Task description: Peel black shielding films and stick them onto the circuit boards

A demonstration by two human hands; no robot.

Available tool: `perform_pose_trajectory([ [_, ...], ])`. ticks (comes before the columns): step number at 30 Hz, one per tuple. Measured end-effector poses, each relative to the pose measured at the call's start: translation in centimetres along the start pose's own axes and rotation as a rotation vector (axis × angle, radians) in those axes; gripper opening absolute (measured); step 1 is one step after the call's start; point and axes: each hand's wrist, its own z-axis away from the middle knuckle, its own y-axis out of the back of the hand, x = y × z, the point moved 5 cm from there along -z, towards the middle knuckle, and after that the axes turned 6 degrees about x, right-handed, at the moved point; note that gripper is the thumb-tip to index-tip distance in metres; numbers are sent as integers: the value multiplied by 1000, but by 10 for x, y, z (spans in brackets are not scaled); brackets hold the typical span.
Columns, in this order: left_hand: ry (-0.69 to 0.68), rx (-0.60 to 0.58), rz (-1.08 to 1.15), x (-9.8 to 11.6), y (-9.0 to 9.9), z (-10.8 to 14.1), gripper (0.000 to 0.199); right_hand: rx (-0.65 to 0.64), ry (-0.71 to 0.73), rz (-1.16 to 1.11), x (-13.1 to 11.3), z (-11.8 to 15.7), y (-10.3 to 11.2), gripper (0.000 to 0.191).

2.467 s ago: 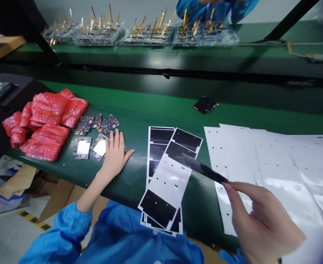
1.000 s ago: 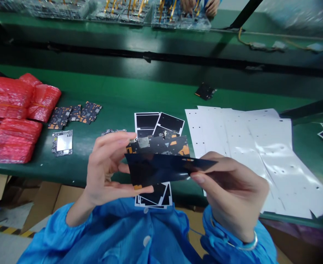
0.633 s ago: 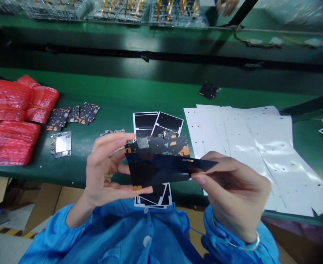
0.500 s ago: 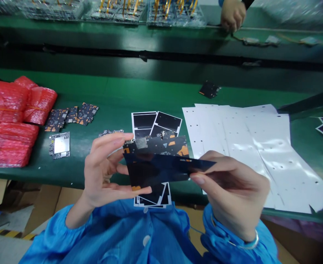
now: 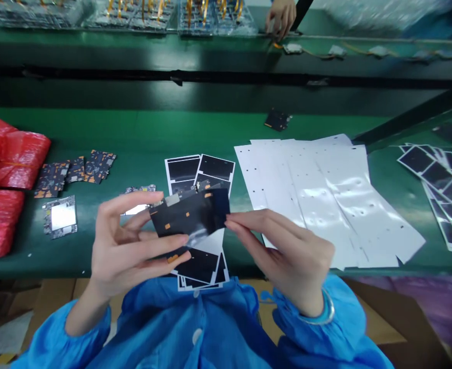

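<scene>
Left hand (image 5: pixel 121 246) grips a circuit board (image 5: pixel 174 200) between fingers and thumb. Right hand (image 5: pixel 283 253) pinches a black film (image 5: pixel 189 215) held against the board, above stacked film sheets (image 5: pixel 198 266).

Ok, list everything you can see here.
Red bubble-wrap packs: several, red, left end.
Circuit boards: three, dark with orange, beside the packs.
Silver-faced boards: two, silver, nearer the person.
Film sheets: one stack, black and white, under the hands.
Backing sheets: several, white, right of the stack.
Film strips: several, black, far right.
Lone board: one, black, farther back.
Trays: several, clear, back bench.
Co-worker's hand: one, back bench.
Left hand: holding dark board.
Right hand: fingers on black film.
</scene>
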Motion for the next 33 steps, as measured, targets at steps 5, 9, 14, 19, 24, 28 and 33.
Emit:
perform_pose_trajectory([
  [5, -15, -202, 20, -50, -20, -36, 14, -96, -52, 446, 43, 13, -11, 51],
  [9, 389, -191, -86, -152, -51, -69, 63, -264, -164, 398, 85, 35, -46, 52],
  [14, 633, -469, -309, -174, -72, -48, 57, -459, -197, 260, 117, 54, -89, 117],
  [19, 663, -613, -53, -112, -74, 1, 39, -317, -185, 136, 122, 54, -86, 75],
  [24, 862, -266, 292, -98, -83, 27, 27, -300, -112, 31, 105, 50, -77, 68],
  [28, 895, -108, 364, -86, -87, 36, 15, -199, 2, 6, 79, 33, -62, 57],
  [33, 718, -81, 245, -60, -82, 31, 10, -80, 257, 90, 48, 5, -48, 15],
])
